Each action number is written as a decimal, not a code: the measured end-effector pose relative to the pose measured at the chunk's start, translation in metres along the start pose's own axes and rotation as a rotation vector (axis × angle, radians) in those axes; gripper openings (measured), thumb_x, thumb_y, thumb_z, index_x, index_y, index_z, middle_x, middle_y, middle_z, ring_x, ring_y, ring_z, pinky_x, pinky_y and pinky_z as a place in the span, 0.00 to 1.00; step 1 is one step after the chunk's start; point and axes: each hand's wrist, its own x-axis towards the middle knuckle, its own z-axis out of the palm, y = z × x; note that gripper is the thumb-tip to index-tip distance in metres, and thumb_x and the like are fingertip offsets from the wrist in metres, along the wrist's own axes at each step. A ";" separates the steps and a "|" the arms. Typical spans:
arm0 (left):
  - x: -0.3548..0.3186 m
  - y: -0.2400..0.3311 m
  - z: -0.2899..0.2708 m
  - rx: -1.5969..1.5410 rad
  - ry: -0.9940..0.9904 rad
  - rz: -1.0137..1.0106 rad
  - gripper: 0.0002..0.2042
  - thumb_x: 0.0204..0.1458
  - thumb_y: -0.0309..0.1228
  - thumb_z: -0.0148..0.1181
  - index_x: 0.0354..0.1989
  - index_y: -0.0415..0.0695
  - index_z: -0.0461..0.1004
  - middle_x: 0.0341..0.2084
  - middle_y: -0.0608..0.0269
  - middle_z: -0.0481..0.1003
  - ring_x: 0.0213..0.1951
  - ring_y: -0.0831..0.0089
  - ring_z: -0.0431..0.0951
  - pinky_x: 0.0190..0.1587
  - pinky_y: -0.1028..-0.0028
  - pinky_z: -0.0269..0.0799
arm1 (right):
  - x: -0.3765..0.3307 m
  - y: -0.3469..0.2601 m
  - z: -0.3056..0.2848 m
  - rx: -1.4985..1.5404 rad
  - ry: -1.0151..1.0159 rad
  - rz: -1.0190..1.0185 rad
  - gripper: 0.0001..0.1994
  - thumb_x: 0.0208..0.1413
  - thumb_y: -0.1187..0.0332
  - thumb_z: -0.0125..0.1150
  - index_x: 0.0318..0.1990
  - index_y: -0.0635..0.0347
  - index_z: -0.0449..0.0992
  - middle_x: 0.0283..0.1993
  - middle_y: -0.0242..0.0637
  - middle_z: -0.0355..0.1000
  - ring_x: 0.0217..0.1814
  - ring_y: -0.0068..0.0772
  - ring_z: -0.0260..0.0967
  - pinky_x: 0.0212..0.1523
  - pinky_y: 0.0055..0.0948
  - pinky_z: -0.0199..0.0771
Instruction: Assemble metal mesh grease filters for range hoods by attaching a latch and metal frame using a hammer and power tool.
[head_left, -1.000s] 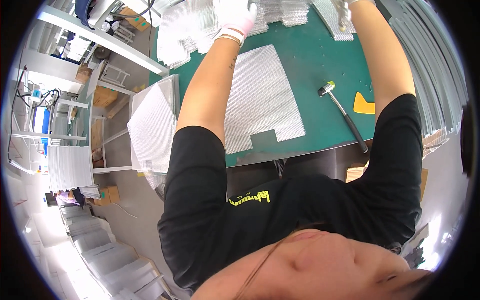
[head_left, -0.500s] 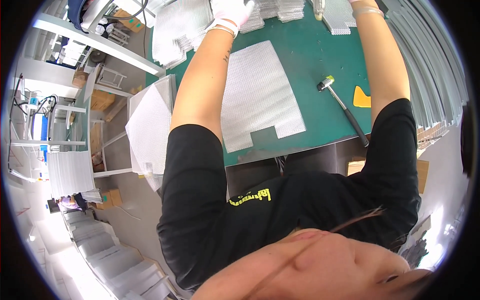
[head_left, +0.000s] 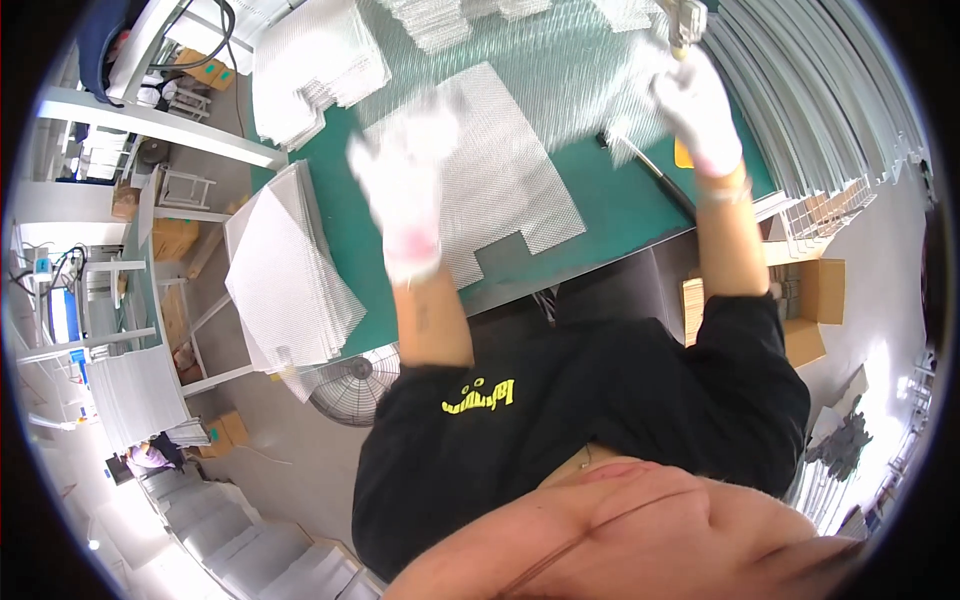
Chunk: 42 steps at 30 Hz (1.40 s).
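My left hand, in a white glove, is smeared by motion over a notched metal mesh sheet lying on the green table. Its fingers are too blurred to read. Above the table a second mesh sheet, streaked by motion, spans toward my right hand. That gloved hand is closed at the sheet's right edge. Partly under the blurred sheet lies a hammer with a black grip. A yellow flat piece shows beside my right wrist.
Stacked mesh sheets stand at the back left, and another pile overhangs the left side. Long grey strips line the right. A metallic tool hangs near my right hand. A floor fan stands below the table's left corner.
Both hands have come back toward me from the far side of the table. A mesh sheet now stretches over the table's far half, covering part of the hammer. My view has shifted.
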 end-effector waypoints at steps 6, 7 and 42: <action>-0.114 -0.112 0.041 2.174 0.929 0.555 0.36 0.58 0.39 0.64 0.69 0.33 0.56 0.44 0.49 0.80 0.38 0.65 0.82 0.44 0.70 0.79 | -0.096 0.027 0.060 -0.020 -0.182 0.112 0.23 0.56 0.80 0.55 0.62 0.63 0.73 0.36 0.26 0.69 0.32 0.15 0.58 0.35 0.18 0.64; -0.120 -0.113 0.039 2.258 1.035 0.605 0.35 0.52 0.25 0.68 0.68 0.36 0.58 0.40 0.60 0.80 0.30 0.75 0.80 0.37 0.76 0.77 | -0.097 0.017 0.070 -0.319 -0.216 0.067 0.23 0.54 0.79 0.59 0.60 0.63 0.74 0.41 0.35 0.75 0.34 0.18 0.64 0.38 0.18 0.67; -0.112 -0.061 -0.005 2.840 1.439 0.041 0.41 0.51 0.45 0.67 0.68 0.35 0.57 0.53 0.42 0.74 0.50 0.50 0.78 0.49 0.62 0.76 | -0.085 0.080 0.115 -0.991 -0.177 0.049 0.23 0.55 0.62 0.65 0.60 0.50 0.74 0.66 0.45 0.68 0.63 0.46 0.70 0.59 0.35 0.73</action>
